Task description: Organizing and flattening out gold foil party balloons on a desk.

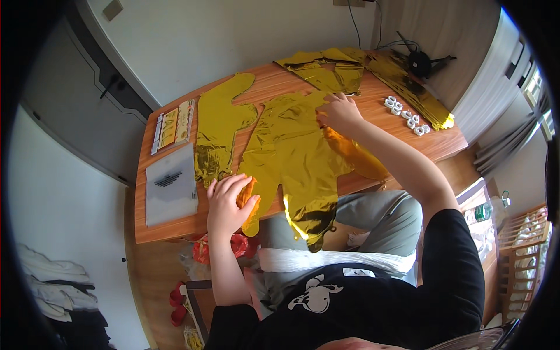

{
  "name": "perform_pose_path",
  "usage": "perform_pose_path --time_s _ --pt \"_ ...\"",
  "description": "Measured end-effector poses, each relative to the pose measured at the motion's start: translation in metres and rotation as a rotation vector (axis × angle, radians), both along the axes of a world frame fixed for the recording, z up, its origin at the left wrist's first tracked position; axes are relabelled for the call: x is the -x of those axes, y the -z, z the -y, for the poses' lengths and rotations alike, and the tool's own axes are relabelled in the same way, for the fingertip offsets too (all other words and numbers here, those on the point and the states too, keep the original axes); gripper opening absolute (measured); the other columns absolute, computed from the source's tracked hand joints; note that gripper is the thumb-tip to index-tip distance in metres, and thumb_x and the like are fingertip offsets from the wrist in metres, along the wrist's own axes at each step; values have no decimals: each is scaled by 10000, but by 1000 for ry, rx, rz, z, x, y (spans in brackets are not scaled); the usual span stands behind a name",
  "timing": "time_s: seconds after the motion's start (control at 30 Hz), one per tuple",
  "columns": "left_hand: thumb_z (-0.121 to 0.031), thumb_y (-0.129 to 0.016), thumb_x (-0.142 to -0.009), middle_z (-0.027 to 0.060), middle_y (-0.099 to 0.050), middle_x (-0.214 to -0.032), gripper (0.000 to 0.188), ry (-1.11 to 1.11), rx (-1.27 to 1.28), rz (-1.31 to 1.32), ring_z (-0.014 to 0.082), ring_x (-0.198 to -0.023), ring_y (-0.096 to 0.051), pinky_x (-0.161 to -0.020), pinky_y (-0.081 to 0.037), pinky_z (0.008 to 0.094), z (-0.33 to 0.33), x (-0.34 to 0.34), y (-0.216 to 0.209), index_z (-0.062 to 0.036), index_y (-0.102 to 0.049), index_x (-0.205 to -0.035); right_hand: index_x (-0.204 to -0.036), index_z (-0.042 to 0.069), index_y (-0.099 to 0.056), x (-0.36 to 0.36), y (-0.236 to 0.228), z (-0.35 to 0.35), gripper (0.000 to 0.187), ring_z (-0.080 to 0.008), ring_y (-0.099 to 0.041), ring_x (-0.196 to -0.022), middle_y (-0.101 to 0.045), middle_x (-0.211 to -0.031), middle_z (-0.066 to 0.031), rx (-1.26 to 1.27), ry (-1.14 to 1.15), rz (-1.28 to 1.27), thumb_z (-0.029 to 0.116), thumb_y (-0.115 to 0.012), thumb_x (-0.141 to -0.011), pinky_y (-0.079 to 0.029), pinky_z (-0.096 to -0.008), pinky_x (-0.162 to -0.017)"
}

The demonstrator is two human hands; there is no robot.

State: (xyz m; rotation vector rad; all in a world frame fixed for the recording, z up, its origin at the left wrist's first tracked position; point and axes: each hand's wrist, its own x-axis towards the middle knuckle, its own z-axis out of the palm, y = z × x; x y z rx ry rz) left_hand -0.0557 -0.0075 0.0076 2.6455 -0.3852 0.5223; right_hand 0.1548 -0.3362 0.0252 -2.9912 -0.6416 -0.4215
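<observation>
A large flat gold foil balloon [291, 137] lies in front of me, its lower end hanging over the table's edge above my lap. My left hand [228, 201] is closed on an orange-looking folded edge of it at the near left. Farther off, my right hand [340, 114] has its fingers curled over the upper right edge, gripping the foil; its fingertips are partly hidden. Beneath my right forearm an orange-toned fold [353, 151] of foil bulges toward the table's edge. Another flat gold foil balloon [224, 119] lies to the left, close to my left hand.
On the wooden table [169, 224] sit a clear plastic sleeve [169, 201] and a printed card [173, 126] at left. More gold foil [326, 70] is at the back, with a foil stack [408, 90], white ribbon rolls [394, 105] and a black router [421, 63] at right.
</observation>
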Motion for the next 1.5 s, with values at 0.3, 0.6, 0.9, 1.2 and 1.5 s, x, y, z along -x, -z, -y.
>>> perform_pose_path --time_s 0.3,0.6,0.9,1.2,1.5 --pt "-305 -773 -843 42 -645 -1309 437 -18 3 -15 246 -1268 -549 -1179 -240 495 3 0 -1 -131 -685 -1234 -1187 194 -737 -36 -3 -18 298 -273 -489 -1309 -584 -1382 -71 -28 82 127 314 -623 -939 -392 -451 -1085" --pt "-303 -786 -828 38 -644 -1303 464 -9 21 -32 245 -1268 -545 -1174 -246 496 -2 2 1 -136 -676 -1247 -1441 127 -528 32 -7 -32 571 -359 -369 -1441 -414 -1556 -153 20 -409 -225 453 -585 -977 -279 -495 -1210" --pt "-305 -826 -775 49 -642 -1226 522 43 3 23 278 -1187 -548 -1082 -336 444 0 -1 -6 -123 -666 -1238 -1531 164 -405 47 24 -51 751 -386 -301 -1482 -371 -1586 -171 -112 -212 -177 639 -491 -956 -179 -583 -1218" --pt "-354 -818 -790 31 -626 -1184 525 21 0 23 267 -1158 -536 -1046 -354 434 -1 -1 -2 -129 -672 -1241 -1495 167 -446 59 7 -58 727 -377 -271 -1498 -361 -1591 -171 -86 -268 -306 596 -577 -922 -142 -596 -1225" --pt "-284 -800 -791 46 -626 -1212 499 40 10 -25 269 -1180 -527 -1069 -340 424 1 -1 -8 -131 -674 -1249 -1506 192 -447 63 14 -59 729 -356 -254 -1512 -347 -1606 -150 -39 -281 -259 618 -572 -927 -123 -639 -1212"
